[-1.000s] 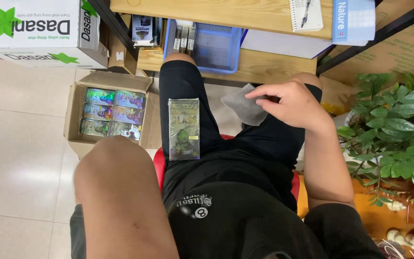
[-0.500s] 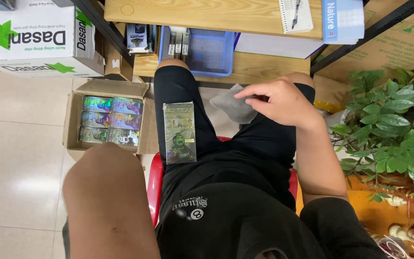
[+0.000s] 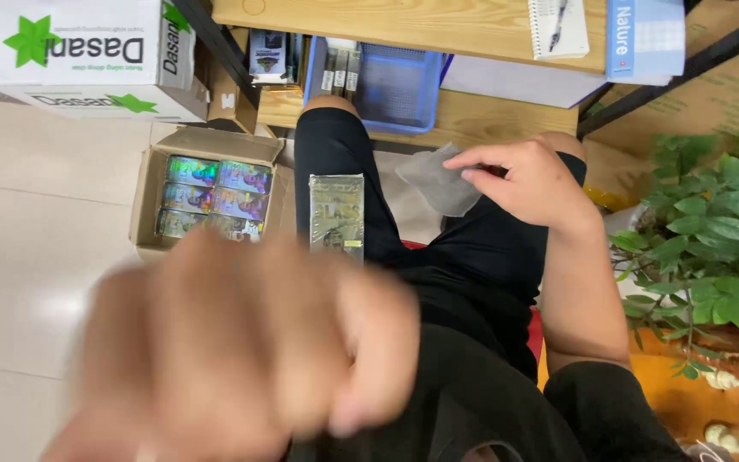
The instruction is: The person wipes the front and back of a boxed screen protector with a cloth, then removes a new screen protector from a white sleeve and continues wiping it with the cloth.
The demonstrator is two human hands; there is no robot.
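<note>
My left hand point(image 3: 241, 351) is raised close to the camera, blurred, its fingers curled into a fist with nothing visible in it. A shiny holographic packet point(image 3: 336, 215) lies flat on my left thigh, just beyond that hand. My right hand point(image 3: 530, 178) rests over my right thigh and pinches a grey cloth point(image 3: 440, 180) by its edge. I sit in black shorts on a red seat.
On the tiled floor to the left, an open cardboard box point(image 3: 151, 190) holds several shiny packets. Behind it stands a white carton point(image 3: 87, 51). A wooden shelf point(image 3: 404, 26) carries a blue basket point(image 3: 395, 85), notebook and pen. A leafy potted plant point(image 3: 720, 248) fills the right.
My left arm has swung up toward the camera, so the fist now covers the lower left. The right hand has shifted slightly with the cloth. The packet stays on my thigh.
</note>
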